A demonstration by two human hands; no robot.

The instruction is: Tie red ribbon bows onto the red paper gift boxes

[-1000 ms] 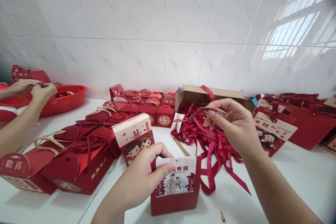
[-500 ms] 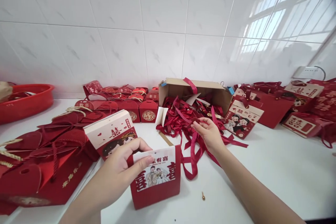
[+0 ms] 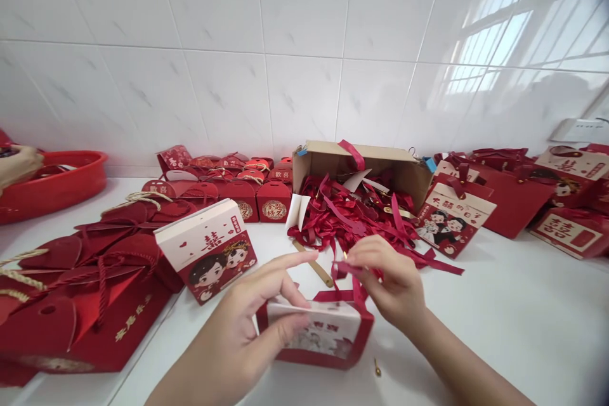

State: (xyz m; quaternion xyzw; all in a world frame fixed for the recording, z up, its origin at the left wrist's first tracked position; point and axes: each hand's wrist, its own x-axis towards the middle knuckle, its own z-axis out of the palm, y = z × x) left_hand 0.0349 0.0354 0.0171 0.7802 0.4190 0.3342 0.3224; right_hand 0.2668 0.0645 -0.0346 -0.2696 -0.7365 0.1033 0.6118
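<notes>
My left hand pinches the upper edge of a red and white paper gift box printed with a couple. The box tilts on the white table. Just right of its top, my right hand grips a dark red ribbon between thumb and fingers; a tiny gold glint shows at the fingertips. Part of the ribbon hangs down behind the box. A small gold fastener lies on the table to the box's right. Behind my hands, a heap of red ribbons spills from a cardboard box.
Another couple-printed box stands to the left, near large red gift boxes with rope handles. Small red boxes line the wall. More boxes stand right. Another person's hand is at a red basin.
My right hand has come down and left from the ribbon heap, bringing a ribbon to the gift box. The gift box has shifted right and tilted. The other person's hand has appeared more fully.
</notes>
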